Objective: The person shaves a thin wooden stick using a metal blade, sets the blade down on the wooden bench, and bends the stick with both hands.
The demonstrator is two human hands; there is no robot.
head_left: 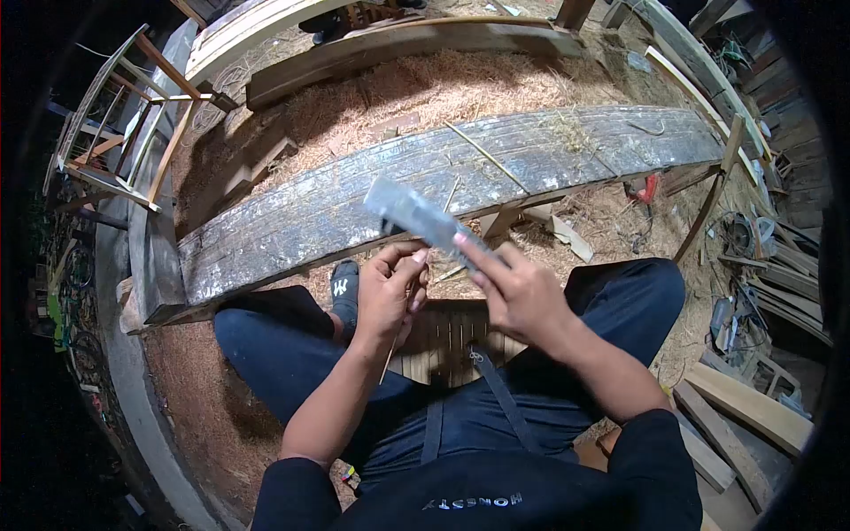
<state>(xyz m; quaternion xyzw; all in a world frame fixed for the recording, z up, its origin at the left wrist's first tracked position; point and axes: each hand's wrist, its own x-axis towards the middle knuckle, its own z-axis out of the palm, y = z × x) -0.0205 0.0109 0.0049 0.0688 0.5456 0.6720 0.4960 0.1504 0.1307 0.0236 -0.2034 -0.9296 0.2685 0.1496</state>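
Note:
My right hand [521, 290] is wrapped round a flat grey metal blade tool [416, 214], perhaps a knife, blurred by motion, which points up and left. Close beside it, my left hand [390, 288] pinches a thin strip of wood or bamboo [387, 358], whose lower end runs down past the wrist. The tool's blade is just above the left fingertips. Both hands are over my lap, in front of the long worn wooden bench [292, 221]. A slatted wooden surface [438, 341] shows between my legs.
On the bench lie a thin stick [487, 157] and a curved hook-like piece [646, 128]. A wooden frame [133, 124] stands at the left. Shavings cover the floor [460, 84]. Planks [748, 407] are stacked at the lower right, and a red-handled tool [649, 188] is behind the bench.

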